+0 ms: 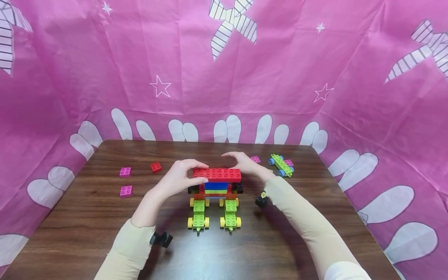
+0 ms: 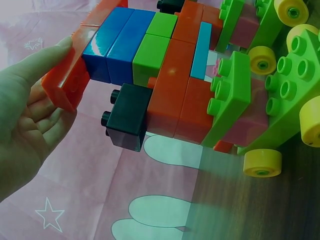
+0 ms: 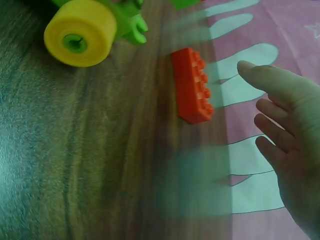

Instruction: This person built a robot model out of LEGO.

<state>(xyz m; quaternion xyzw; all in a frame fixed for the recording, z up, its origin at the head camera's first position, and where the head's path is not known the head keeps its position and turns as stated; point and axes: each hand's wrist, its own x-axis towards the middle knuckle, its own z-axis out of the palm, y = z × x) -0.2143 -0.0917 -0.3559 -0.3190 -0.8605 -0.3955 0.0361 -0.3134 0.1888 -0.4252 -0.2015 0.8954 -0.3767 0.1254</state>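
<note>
A toy-block build stands mid-table. Its top row is red bricks [image 1: 224, 175], above blue bricks [image 2: 118, 46] and green ones, with a black brick [image 2: 129, 117] at each side. Below are green wheeled bases [image 1: 198, 216] with yellow wheels [image 2: 262, 163]. My left hand [image 1: 178, 178] holds one end of the red top row, thumb on the near side and fingers behind. Past the build's far right side reaches my right hand [image 1: 244, 162], fingers apart and holding nothing. In the right wrist view, a red brick [image 3: 189, 87] lies on the table near that hand [image 3: 295, 120].
On the left lie two pink bricks [image 1: 125, 172] and a small red brick [image 1: 156, 167]. At the back right sits a green wheeled base [image 1: 281, 165] with blue wheels, between pink bricks [image 1: 256, 159]. A pink curtain [image 1: 196, 89] hangs behind the wooden table [image 1: 87, 217].
</note>
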